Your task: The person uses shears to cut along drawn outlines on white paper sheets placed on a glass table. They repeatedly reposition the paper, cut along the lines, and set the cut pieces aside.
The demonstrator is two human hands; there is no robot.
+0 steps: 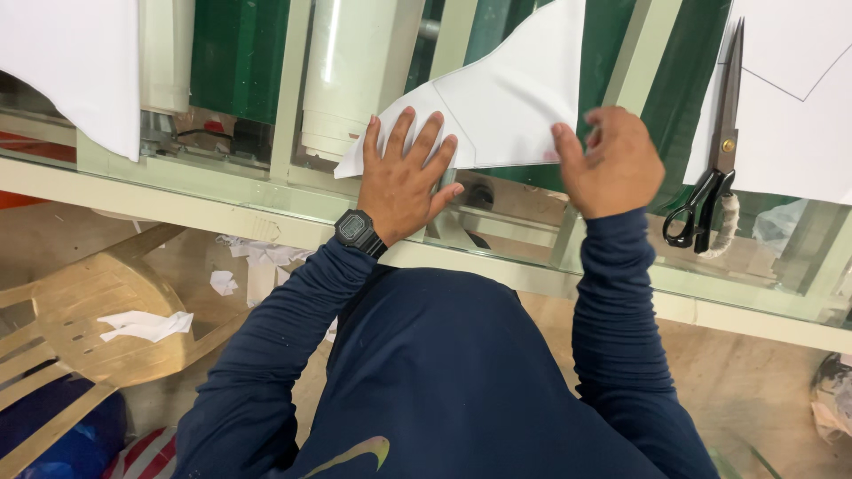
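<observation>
Pressing and pinching a white cut fabric piece point(506, 98) on a glass-topped table point(222, 191).

Lying flat at 12 o'clock of the view, smooth and matte, with pointed corners and a faint drawn seam line. Left hand point(404, 182) laid palm-down on its lower left corner, fingers spread wide; black digital watch point(358, 231) on that wrist. Right hand point(614, 164) at 1 o'clock, curled fingers and thumb pinching the piece's lower right edge. Black-handled metal scissors point(717, 151) resting at 3 o'clock, just beside more white fabric point(799, 98). White roll point(351, 75) beneath the glass. Tan slatted plastic chair point(84, 324) at 8 o'clock, holding a crumpled white scrap point(146, 325).
</observation>
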